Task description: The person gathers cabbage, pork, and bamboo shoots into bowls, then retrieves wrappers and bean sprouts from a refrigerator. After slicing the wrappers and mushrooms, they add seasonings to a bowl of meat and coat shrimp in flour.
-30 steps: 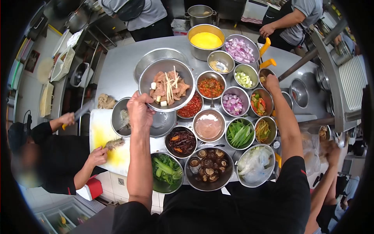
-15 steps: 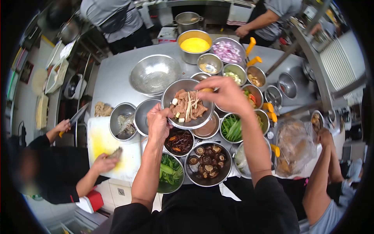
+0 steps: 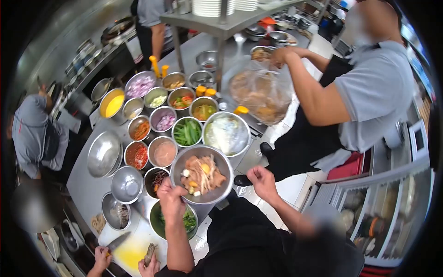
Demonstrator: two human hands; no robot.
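My left hand [image 3: 170, 198] grips the near-left rim of a metal bowl [image 3: 224, 162], thumb over the edge. Inside lie raw meat slices [image 3: 217, 179], pale thin strips, white and green-white chunks and a yellow piece. To the right of the bowl, apart from it, my right hand [image 3: 262, 182] hovers with fingers curled in; whether anything is in them I cannot make out. Just beneath the held bowl are a bowl of green vegetables [image 3: 189, 220] and a bowl of dark dried chillies [image 3: 157, 177], both partly covered by it or my arm.
Several ingredient bowls crowd the steel table [image 3: 85, 177], including green strips [image 3: 187, 133] and red onion [image 3: 140, 85]. At right, a co-worker [image 3: 369, 92] handles a clear plastic bag [image 3: 260, 92]. Lower left, another person's hands hold a knife [image 3: 118, 240] over a cutting board [image 3: 127, 257].
My right hand has moved from above the bowl out to its right. A yellow piece now lies on the meat. The view has turned right; my left hand keeps the bowl.
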